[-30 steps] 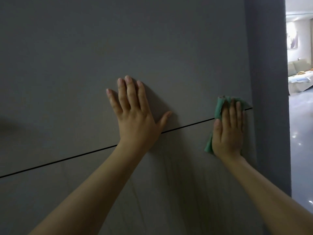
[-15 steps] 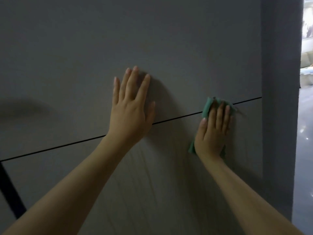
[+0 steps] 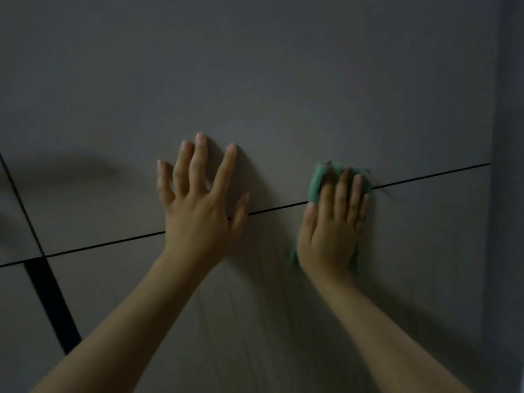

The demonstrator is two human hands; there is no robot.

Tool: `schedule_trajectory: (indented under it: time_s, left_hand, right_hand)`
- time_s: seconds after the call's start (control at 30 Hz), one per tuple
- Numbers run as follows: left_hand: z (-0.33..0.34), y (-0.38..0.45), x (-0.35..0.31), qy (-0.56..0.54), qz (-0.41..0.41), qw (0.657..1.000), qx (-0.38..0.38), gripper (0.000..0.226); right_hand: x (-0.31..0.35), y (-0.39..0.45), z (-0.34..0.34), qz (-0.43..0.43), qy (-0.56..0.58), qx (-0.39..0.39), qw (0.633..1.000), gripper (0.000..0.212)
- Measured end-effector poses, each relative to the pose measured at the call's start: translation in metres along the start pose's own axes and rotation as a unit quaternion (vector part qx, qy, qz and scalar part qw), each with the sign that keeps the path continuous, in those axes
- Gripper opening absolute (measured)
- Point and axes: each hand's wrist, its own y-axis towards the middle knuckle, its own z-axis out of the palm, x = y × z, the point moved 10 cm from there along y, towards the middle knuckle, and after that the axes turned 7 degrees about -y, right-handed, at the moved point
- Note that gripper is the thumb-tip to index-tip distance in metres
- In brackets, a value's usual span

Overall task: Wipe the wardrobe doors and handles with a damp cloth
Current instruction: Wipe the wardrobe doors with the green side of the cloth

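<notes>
No readable text anywhere (dim, plain surfaces).

Most of the green cloth point(image 3: 315, 181) is buried under the right hand point(image 3: 330, 234), so only the top edge and a sliver down the left side show. The fingertips point(image 3: 357, 179) there are smeared with motion blur. Both forearms run off the bottom edge, and the wardrobe door point(image 3: 283, 80) is cropped on every side.

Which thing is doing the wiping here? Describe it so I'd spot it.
On the grey wardrobe door, follow the thin dark seam rightward. The right hand presses a cloth flat there, the only green thing in sight.
</notes>
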Motion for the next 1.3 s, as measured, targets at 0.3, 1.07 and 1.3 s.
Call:
schedule_trajectory:
  time_s: [0.3,1.07,1.3]
  left_hand:
    - [-0.023,0.000,0.014,-0.077,0.000,0.997,0.029,0.061]
    - [-0.042,-0.045,0.104,-0.069,-0.080,0.994,0.017,0.056]
    - [-0.061,-0.067,0.120,-0.054,-0.095,0.994,-0.016,0.054]
  right_hand:
    - [0.052,-0.031,0.004,-0.303,0.011,0.068,0.950,0.047]
    - [0.177,-0.038,0.016,-0.470,0.014,0.055,0.881,0.050]
    - [0.175,0.014,0.008,-0.430,0.002,0.027,0.903,0.049]
